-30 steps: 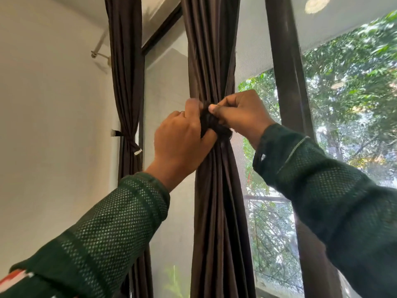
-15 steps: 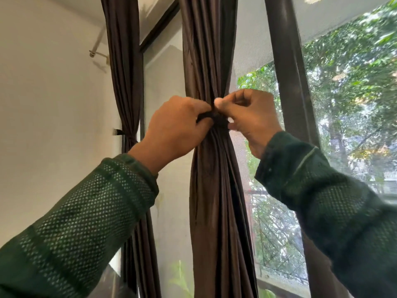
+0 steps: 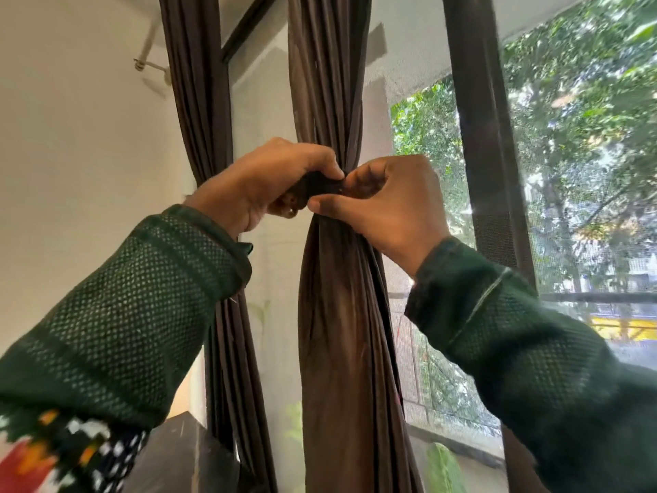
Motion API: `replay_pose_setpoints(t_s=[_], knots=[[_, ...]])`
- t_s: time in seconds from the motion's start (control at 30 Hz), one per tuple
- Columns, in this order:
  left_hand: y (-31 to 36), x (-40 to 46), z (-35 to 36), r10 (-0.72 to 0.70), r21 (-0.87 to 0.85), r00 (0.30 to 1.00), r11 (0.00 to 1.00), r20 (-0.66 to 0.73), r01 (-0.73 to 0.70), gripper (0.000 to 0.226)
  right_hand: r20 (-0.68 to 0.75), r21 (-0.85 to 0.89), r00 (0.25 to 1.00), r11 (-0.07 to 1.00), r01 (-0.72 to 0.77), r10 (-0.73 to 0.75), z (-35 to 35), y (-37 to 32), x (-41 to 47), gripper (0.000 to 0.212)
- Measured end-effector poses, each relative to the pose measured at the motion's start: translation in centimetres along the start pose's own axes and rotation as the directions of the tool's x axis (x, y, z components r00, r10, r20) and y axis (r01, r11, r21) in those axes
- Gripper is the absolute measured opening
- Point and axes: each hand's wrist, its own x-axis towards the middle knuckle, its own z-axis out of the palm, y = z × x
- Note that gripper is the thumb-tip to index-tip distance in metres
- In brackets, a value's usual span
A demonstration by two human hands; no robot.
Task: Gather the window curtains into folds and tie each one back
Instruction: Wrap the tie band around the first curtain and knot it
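Head view shows two hands up at the middle of a brown curtain (image 3: 341,332) by the window (image 3: 583,172). The curtain is bunched into long folds and squeezed thin at the spot where the hands meet. A dark tie band (image 3: 321,185) goes around that thin spot. The left hand (image 3: 270,186) has its fingers curled over one end of the band and pinches it. The right hand (image 3: 387,204) pinches the other end, with its thumb pressed just under the band and against the folds. Both hands are closed tight on the band, and they touch each other. I cannot see a knot or a clip, because the fingers hide it. So the tie looks not yet done. Things could go wrong now. If one hand lets go too soon, the band may slip off and the folds will fall open and spread out again. If the band is pulled crooked, some folds on the back side may pop out and hang loose. If the hands pull too hard, the cloth could tug on the rod (image 3: 149,65) up high. Another curtain (image 3: 199,101) hangs to the left, near the wall (image 3: 71,137), and it looks gathered already, though the sleeve hides its tie.
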Motion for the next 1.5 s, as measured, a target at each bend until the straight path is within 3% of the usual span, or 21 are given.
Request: replay_pose_setpoints(t_s=[0.2,0.3,0.43,0.53,0.7,0.97,1.1,1.27,1.4,1.5], knots=[[-0.3,-0.5,0.1,0.004,-0.065,1.000,0.998,0.028,-0.002,0.026,-0.005,-0.146,0.999,0.988,0.044,-0.045,0.1,-0.1,0.3,0.027],[-0.9,-0.6,-0.1,0.056,-0.126,0.995,0.991,0.080,-0.046,0.040,0.048,-0.147,0.996,0.986,0.077,-0.071,-0.3,-0.2,0.6,0.022],[-1.9,-0.8,0.1,0.072,-0.263,0.991,0.964,0.110,-0.041,0.039,0.182,-0.236,0.980,0.964,0.126,-0.083,-1.0,-0.8,1.2,0.026],[-2.4,-0.6,0.5,0.027,-0.438,0.992,0.898,0.125,0.031,0.038,0.263,-0.282,0.963,0.950,0.131,-0.055,-1.6,-1.3,1.9,0.025],[-3.0,-0.3,1.6,-0.013,-0.637,0.995,0.767,0.097,0.072,0.034,0.282,-0.269,0.959,0.962,0.039,0.040,-1.9,-1.3,2.8,0.035],[-3.4,0.5,2.1,-0.176,-0.756,0.984,0.643,0.010,0.123,0.030,0.308,-0.181,0.945,0.982,-0.055,0.109,-1.7,-1.6,1.9,0.034],[-5.1,2.0,0.4,-0.286,-0.828,0.958,0.534,0.010,0.168,0.025,0.357,-0.104,0.927,0.991,-0.084,0.116,-2.4,-1.6,1.0,0.029],[-5.0,2.9,1.2,-0.341,-0.820,0.938,0.553,-0.059,0.149,0.027,0.314,-0.062,0.944,0.994,-0.085,0.100,-2.7,-1.7,0.4,0.028],[-4.2,1.2,2.4,-0.270,-0.725,0.947,0.686,-0.176,0.060,0.031,0.242,0.024,0.961,0.989,-0.145,0.135,-3.7,-0.6,-0.8,0.021],[-5.4,-1.5,3.8,-0.196,-0.581,0.981,0.798,0.004,0.162,0.045,0.217,0.114,0.950,0.961,-0.253,0.225,-3.6,1.2,-3.1,0.017]])
